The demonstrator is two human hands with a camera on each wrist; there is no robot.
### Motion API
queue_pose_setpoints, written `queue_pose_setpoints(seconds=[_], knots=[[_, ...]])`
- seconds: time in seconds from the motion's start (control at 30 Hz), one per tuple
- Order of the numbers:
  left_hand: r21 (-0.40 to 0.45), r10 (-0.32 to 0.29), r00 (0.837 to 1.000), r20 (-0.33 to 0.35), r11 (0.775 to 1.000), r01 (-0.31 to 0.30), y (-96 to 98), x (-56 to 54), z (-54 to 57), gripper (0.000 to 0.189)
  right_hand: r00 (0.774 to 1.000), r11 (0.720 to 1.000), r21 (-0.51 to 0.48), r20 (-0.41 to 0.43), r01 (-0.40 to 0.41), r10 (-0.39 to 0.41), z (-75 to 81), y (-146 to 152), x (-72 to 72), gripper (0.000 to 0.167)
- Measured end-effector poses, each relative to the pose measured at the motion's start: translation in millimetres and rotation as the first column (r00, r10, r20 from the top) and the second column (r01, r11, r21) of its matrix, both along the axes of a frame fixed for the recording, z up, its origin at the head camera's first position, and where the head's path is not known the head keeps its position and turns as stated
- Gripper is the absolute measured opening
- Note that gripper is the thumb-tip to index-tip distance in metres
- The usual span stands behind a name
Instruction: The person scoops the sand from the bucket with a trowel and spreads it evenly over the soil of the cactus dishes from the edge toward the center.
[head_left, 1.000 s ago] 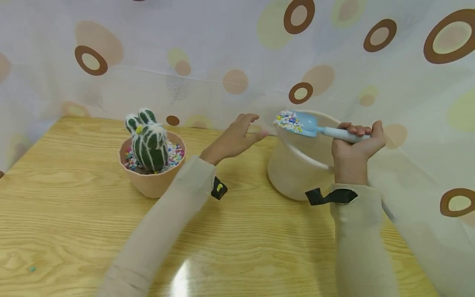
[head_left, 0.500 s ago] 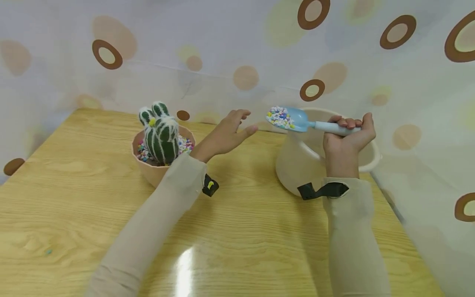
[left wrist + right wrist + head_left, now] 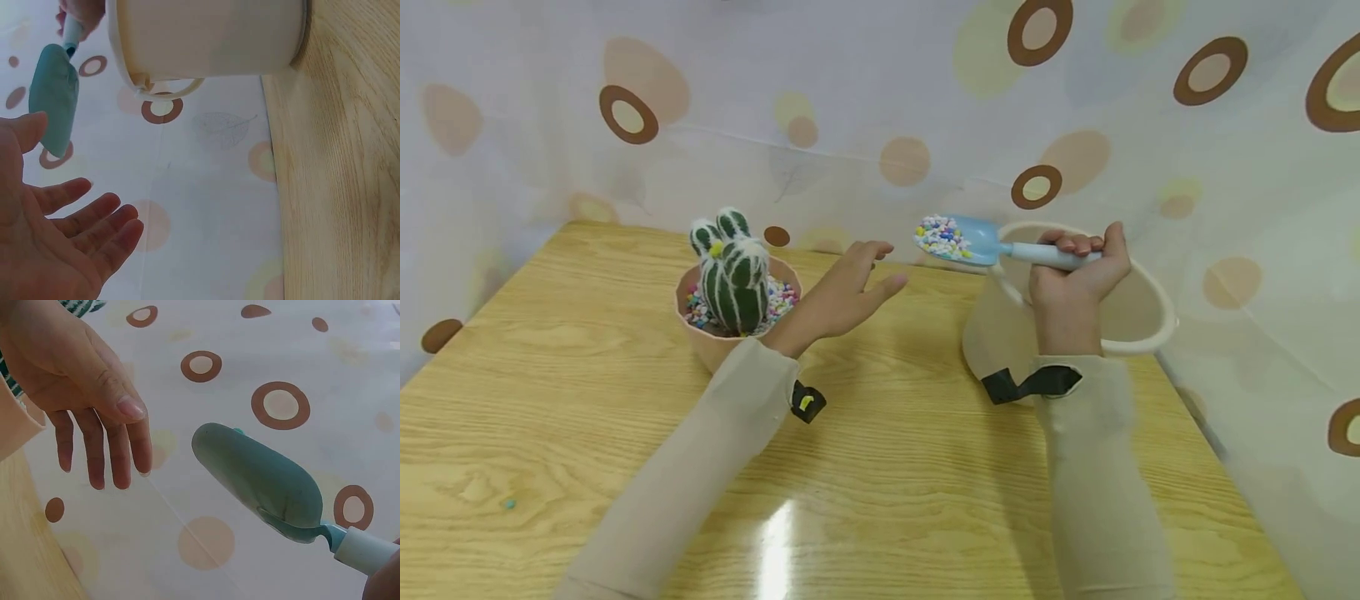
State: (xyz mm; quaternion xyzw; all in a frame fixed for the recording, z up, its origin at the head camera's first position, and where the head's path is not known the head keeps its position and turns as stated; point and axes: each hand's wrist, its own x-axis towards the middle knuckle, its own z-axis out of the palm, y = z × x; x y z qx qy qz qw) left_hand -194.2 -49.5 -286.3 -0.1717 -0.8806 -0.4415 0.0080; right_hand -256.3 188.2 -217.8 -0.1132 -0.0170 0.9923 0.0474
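Observation:
In the head view my right hand [image 3: 1075,275] grips the white handle of a light-blue garden trowel [image 3: 981,240]. Small multicoloured pebbles [image 3: 942,237] are heaped on its blade, which points left past the bucket's rim. My left hand [image 3: 838,292] holds nothing; its fingers are spread loosely, a short way left of the blade tip and apart from it. In the left wrist view the trowel's underside [image 3: 55,100] shows beyond the left thumb. A green cactus [image 3: 736,283] with white fuzz stands in a peach pot [image 3: 703,343], with coloured pebbles round its base, behind my left wrist.
A cream bucket [image 3: 1000,333] stands at the back right, partly under my right forearm. One small green bit [image 3: 510,504] lies on the wooden table [image 3: 880,500] at the left. A patterned cloth [image 3: 850,92] hangs behind the table.
The loaded trowel has moved left with my right hand, from over the bucket to past its rim. My left hand has drawn back left a little. The view has shifted slightly.

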Motion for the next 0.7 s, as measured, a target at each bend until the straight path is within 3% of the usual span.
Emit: queue_pose_setpoints(seconds=[0.4, 0.7], knots=[[0.022, 0.037, 0.999, -0.006, 0.999, -0.037, -10.4, 23.3, -4.9, 0.059, 1.000, 0.999, 0.047, -0.010, -0.006, 0.007, -1.2, -24, 2.3, 0.048], [-0.019, 0.043, 0.999, -0.019, 0.999, -0.043, -18.7, 41.5, -10.2, 0.061, 0.998, 0.995, 0.086, -0.033, -0.052, 0.055, -6.5, -45, 5.9, 0.048]])
